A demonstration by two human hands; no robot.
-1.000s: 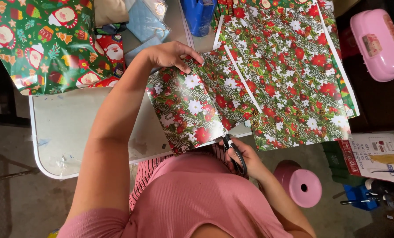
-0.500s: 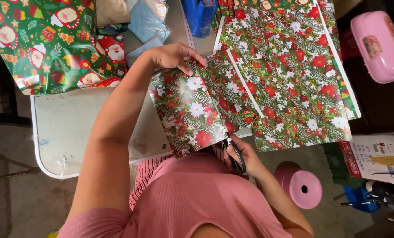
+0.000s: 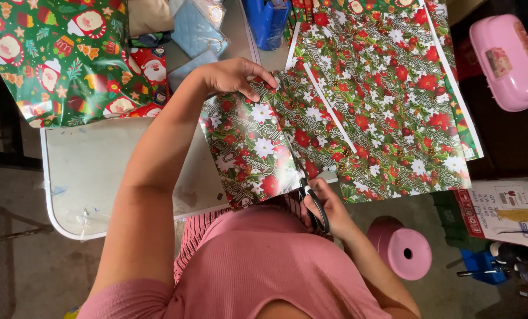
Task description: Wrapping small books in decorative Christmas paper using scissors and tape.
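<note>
A large sheet of wrapping paper (image 3: 388, 100) with red and white flowers on green lies across the white table (image 3: 98, 177). My left hand (image 3: 234, 75) grips the far edge of a lifted strip of that paper (image 3: 252, 147), which curls up off the table. My right hand (image 3: 326, 207) holds black-handled scissors (image 3: 314, 204) at the near edge of the sheet, the blades in the paper between the strip and the rest.
Another green wrapping paper with santa figures (image 3: 57, 53) covers the table's far left. A light blue quilted pouch (image 3: 199, 26) and a blue container (image 3: 270, 18) stand at the back. A pink stool (image 3: 402, 251), a pink case (image 3: 506, 59) and a cardboard box (image 3: 506, 212) are at the right.
The lifted strip has curled further up and left as the cut runs deeper into the sheet. My right hand with the scissors has shifted slightly forward.
</note>
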